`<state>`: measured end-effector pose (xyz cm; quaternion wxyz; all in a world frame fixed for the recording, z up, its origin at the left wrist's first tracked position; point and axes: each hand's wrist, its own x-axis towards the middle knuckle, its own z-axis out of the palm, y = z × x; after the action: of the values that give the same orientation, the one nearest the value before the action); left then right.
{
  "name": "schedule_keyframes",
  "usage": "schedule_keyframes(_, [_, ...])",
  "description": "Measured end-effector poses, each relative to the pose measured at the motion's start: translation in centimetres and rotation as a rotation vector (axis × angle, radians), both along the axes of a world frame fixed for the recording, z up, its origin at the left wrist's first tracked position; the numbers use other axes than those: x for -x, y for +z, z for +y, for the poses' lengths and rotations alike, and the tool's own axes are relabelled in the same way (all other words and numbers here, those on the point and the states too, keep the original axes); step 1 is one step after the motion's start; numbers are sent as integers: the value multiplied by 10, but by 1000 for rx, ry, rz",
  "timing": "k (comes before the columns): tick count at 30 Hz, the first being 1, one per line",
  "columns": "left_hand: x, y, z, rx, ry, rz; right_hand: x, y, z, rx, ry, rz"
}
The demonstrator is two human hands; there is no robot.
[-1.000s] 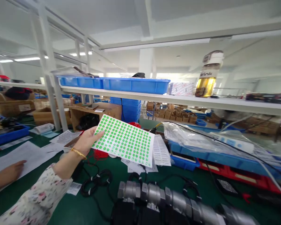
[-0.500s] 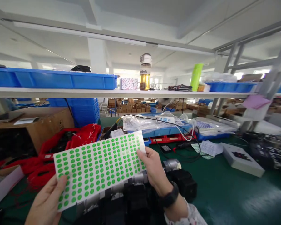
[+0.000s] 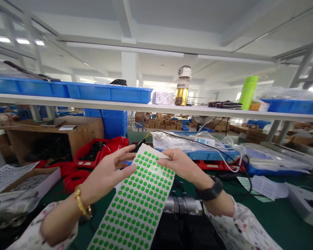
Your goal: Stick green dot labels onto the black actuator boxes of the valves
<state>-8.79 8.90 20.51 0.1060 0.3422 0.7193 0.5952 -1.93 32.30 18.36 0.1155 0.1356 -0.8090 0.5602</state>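
Far left there's a cardboard box of small parts on the green desk, with red trays just behind it. The left hand is next: half a second ago it was pinching the bottom corner of the green dot sticker sheet, now its grip is loose, fingers spread, only the thumb and fingertips touching the sheet's left edge near the top. The sheet itself has swung from landscape to running away from the camera, its far end raised between the hands and its near end dropping out of view. The right hand holds that top right corner, thumb on top, fingers underneath as far as I can tell. So it reads to me like the sheet just got turned and lined up for picking dots off. Metal cylinder parts sit under it, and a blue tray is off to the right.
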Motion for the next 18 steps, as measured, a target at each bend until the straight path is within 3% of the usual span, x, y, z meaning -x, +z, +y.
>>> schedule_keyframes(1, [-1,1,10,-41,-29,-63,3,6,-5,-88,-48,74])
schedule_keyframes(3, [0,-4,26,-179,-35,-160,6,13,-17,-245,-281,336])
schedule_keyframes(5, [1,-13,35,-329,-9,-212,6,13,-31,-346,-530,641])
schedule_keyframes(6, [0,-18,38,-386,-9,-239,6,11,-39,-374,-585,751])
schedule_keyframes(12, [-16,-34,40,-477,-53,-359,11,-10,-60,-433,-509,937])
schedule_keyframes(18, [-19,-39,43,-473,-27,-247,13,-11,-54,-460,-464,940])
